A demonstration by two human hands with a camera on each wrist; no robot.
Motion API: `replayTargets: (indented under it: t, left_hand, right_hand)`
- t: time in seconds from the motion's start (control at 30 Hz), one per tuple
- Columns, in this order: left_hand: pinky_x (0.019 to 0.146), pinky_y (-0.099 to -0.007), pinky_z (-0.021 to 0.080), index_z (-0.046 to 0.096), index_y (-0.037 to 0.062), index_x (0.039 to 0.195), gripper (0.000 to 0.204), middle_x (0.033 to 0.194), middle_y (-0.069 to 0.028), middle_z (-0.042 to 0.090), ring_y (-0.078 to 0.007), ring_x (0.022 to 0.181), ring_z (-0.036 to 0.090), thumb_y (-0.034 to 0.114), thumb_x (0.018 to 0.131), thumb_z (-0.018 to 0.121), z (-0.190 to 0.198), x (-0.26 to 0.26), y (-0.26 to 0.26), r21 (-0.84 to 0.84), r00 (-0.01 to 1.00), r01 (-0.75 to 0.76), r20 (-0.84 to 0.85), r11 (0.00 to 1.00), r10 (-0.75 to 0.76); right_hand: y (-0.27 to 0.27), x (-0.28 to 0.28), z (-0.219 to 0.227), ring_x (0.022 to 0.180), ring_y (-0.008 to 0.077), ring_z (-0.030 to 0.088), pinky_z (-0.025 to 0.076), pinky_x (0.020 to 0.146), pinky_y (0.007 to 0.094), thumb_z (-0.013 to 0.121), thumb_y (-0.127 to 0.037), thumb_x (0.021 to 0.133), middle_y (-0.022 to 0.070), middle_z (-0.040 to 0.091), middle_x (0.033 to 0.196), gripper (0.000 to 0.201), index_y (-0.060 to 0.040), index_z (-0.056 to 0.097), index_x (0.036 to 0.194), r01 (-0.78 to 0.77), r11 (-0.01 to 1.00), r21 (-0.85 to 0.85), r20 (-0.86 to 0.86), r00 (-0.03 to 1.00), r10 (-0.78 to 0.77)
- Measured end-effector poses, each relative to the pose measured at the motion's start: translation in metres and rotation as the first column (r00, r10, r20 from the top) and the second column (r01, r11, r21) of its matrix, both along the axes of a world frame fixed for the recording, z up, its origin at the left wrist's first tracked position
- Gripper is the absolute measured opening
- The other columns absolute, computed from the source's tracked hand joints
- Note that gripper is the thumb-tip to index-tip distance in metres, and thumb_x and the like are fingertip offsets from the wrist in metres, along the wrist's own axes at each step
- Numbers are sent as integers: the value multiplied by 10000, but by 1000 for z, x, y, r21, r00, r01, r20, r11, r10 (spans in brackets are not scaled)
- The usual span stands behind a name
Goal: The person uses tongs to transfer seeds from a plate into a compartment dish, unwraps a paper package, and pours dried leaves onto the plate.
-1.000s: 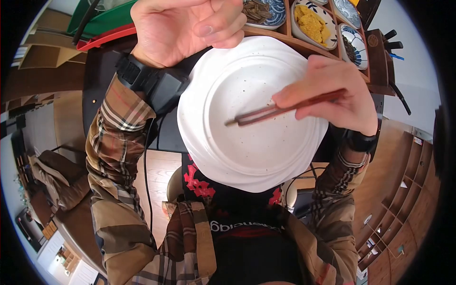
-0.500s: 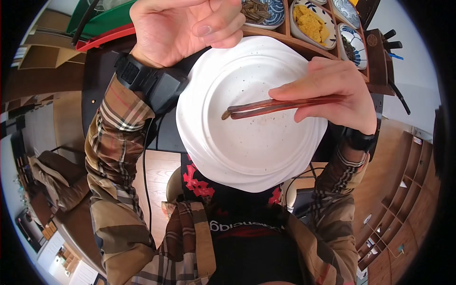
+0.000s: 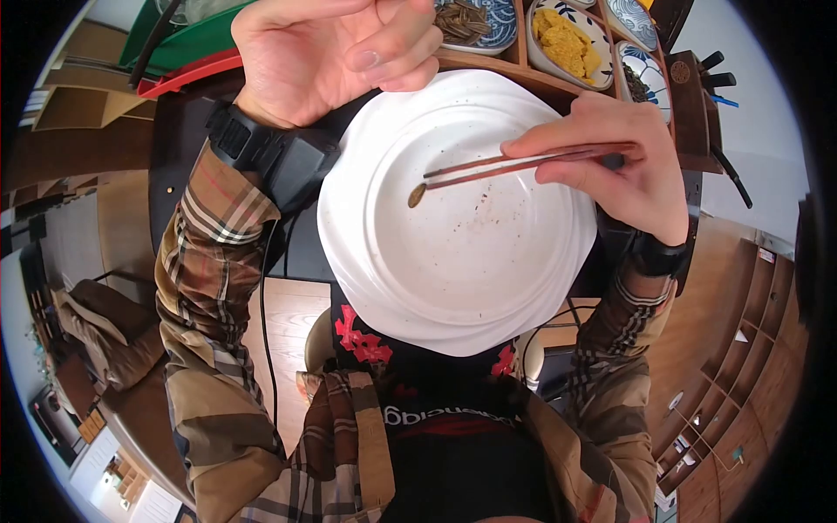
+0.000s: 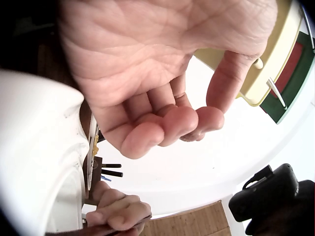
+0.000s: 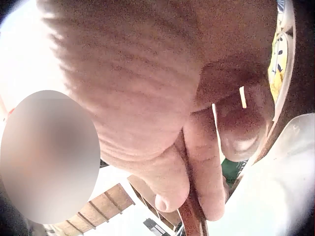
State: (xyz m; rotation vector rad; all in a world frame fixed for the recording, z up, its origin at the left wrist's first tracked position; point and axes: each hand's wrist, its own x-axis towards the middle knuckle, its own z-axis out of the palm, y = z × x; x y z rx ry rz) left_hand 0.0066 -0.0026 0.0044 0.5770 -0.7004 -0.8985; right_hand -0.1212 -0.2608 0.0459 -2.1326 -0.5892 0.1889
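A white plate point(image 3: 392, 296) with a wavy rim and small dark specks lies in front of the person. The right hand point(image 3: 615, 157) holds reddish-brown chopsticks point(image 3: 488, 173) over it; their tips stand slightly apart. Against the lower tip, at the plate's left inner side, is a small brown seed-like piece point(image 3: 417, 195). In the right wrist view the thumb and fingers pinch the chopsticks point(image 5: 189, 221). Beyond the plate's upper left rim, the left hand point(image 3: 336, 57) is palm up with fingers loosely bent, holding nothing; the left wrist view shows this hand point(image 4: 157, 83) too.
A wooden divided tray point(image 3: 558, 85) behind the plate holds dishes of brown pieces point(image 3: 462, 22), yellow food point(image 3: 567, 44) and dark bits point(image 3: 635, 85). A green and red container point(image 3: 196, 52) is at back left. At right stands a wooden holder point(image 3: 689, 105) with black handles.
The chopstick tips have moved up the plate and parted slightly. The brown piece also lies a little higher in view. The left hand has barely moved.
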Motion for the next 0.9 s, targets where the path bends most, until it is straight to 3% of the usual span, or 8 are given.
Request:
replayTargets:
  t: [0.13, 0.2, 0.43, 0.53, 0.6, 0.73, 0.8, 0.9]
  left_hand:
    - [582, -329, 340, 556, -16, 1034, 323, 565, -50, 454, -166, 509, 407, 283, 913, 527, 0, 0, 0, 0, 1000, 1, 4, 1000, -1]
    - [582, -330, 340, 556, -16, 1031, 324, 566, -51, 454, -165, 509, 407, 283, 912, 528, 0, -1, 0, 0, 1000, 2, 0, 1000, -2]
    - [584, -334, 336, 559, -25, 1044, 332, 571, -54, 453, -168, 512, 404, 279, 913, 525, 0, 0, 0, -12, 1000, 8, -13, 1000, -8]
    - [584, -335, 334, 561, -27, 1058, 339, 574, -54, 452, -170, 514, 402, 278, 915, 522, -1, 1, -1, -25, 1000, 19, -11, 999, -19]
    - [584, -335, 335, 561, -27, 1061, 340, 576, -54, 452, -171, 515, 402, 277, 916, 521, -1, 1, 0, -22, 1000, 24, -3, 999, -24]
    - [582, -334, 337, 560, -26, 1062, 336, 578, -53, 454, -173, 515, 404, 274, 916, 518, -1, 1, 0, -15, 1000, 13, -5, 1000, -13]
    - [580, -334, 338, 560, -26, 1060, 333, 578, -52, 454, -173, 515, 405, 271, 916, 518, -2, 0, 0, -16, 1000, 11, -1, 1000, -11]
    - [576, -334, 337, 558, -24, 1055, 325, 577, -52, 455, -173, 514, 407, 266, 916, 517, 0, 0, 1, -17, 1000, 10, 1, 1000, -10]
  right_hand:
    - [-2, 4, -2, 616, 120, 455, 354, 579, 266, 826, -56, 728, 11, 720, 776, 324, -68, 804, 1052, -27, 1000, 13, -5, 1000, 27]
    - [-4, 7, 1, 764, 137, 684, 525, 668, 256, 813, -56, 811, 74, 770, 943, 262, -54, 788, 1073, -187, 982, -27, 43, 981, 188]
    - [-2, 11, -5, 771, 155, 682, 516, 683, 257, 818, -65, 799, 88, 770, 951, 289, -69, 788, 1087, -271, 962, -20, 55, 961, 272]
    - [0, 8, -9, 709, 152, 581, 403, 629, 287, 833, -71, 719, 52, 776, 925, 335, -54, 797, 1051, -209, 977, 31, 45, 977, 207]
    - [1, 4, -8, 721, 146, 581, 411, 640, 274, 808, -36, 747, 82, 772, 924, 303, -42, 794, 1049, -90, 992, 92, -74, 992, 97]
    - [0, 5, 0, 739, 137, 579, 425, 657, 258, 780, -1, 764, 102, 768, 922, 287, -25, 790, 1049, -94, 995, 27, -63, 993, 96]
    - [-3, 6, -3, 812, 118, 707, 580, 748, 220, 761, -26, 855, 92, 765, 996, 226, -24, 771, 1081, -88, 996, 14, -9, 996, 88]
    - [-4, 7, -3, 832, 116, 706, 576, 756, 218, 753, -20, 861, 94, 764, 995, 217, -21, 772, 1077, -95, 995, 17, -3, 995, 95]
